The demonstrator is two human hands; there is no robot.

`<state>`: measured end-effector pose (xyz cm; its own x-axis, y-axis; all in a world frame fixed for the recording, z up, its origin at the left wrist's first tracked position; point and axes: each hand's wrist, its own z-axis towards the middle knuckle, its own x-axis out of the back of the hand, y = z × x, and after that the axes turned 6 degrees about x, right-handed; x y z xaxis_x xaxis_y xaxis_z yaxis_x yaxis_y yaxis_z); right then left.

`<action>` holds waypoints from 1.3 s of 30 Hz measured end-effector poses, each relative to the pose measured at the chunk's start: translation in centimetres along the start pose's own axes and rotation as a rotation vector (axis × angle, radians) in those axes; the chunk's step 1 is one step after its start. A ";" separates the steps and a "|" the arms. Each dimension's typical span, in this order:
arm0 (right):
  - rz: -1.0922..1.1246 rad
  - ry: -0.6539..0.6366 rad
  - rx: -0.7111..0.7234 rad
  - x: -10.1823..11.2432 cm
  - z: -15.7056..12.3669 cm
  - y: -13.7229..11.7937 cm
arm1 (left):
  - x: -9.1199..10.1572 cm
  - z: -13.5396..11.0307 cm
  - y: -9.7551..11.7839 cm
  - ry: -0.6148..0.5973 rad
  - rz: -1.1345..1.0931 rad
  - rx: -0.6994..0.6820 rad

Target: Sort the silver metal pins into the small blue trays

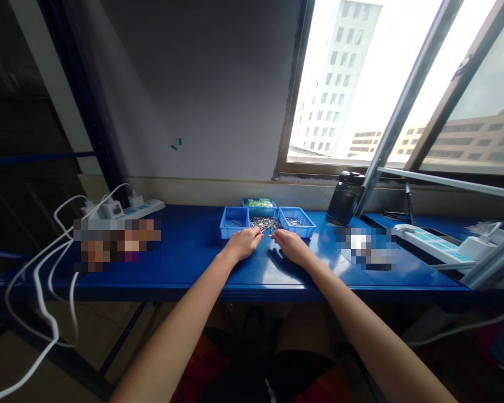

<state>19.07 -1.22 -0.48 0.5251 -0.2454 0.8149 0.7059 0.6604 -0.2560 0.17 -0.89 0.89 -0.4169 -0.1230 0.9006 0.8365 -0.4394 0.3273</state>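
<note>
Your two bare forearms (176, 336) reach over the glossy blue tabletop (189, 240). Your left hand (244, 244) and right hand (292, 246) have fingertips (259, 237) pinched together on opposite ends of a thin, pale, metal-looking piece (267, 235), just in front of a heap of small silvery metal parts (265, 223). The heap lies between two rectangular blue plastic bins (302, 231); behind it a third blue bin (262, 212) holds green packets (259, 203).

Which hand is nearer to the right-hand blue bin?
Right. The right hand is just in front of the right-hand blue bin; the left hand is farther away, in front of the left-hand blue bin.
</note>
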 end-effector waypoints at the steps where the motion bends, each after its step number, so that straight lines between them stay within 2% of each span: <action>1: 0.002 -0.001 -0.002 0.0 0.0 0.0 | 0.0 0.0 0.0 -0.001 0.005 0.004; 11: -0.014 0.026 -0.003 0.1 -0.1 0.0 | 0.2 -0.1 0.3 -0.037 0.000 0.042; 16: 0.022 0.011 -0.046 0.1 -0.1 0.0 | 0.1 0.0 0.1 -0.037 -0.038 0.001; 28: 0.013 0.021 0.016 0.0 -0.1 0.1 | 0.0 0.0 -0.1 -0.017 -0.013 -0.008; 39: 0.004 0.013 -0.002 0.2 0.0 -0.1 | 0.3 -0.3 0.2 -0.023 -0.025 -0.029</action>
<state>19.11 -1.33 -0.34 0.5340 -0.2518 0.8072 0.7046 0.6602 -0.2602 0.08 -1.23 1.16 -0.4294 -0.0914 0.8985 0.8150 -0.4678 0.3420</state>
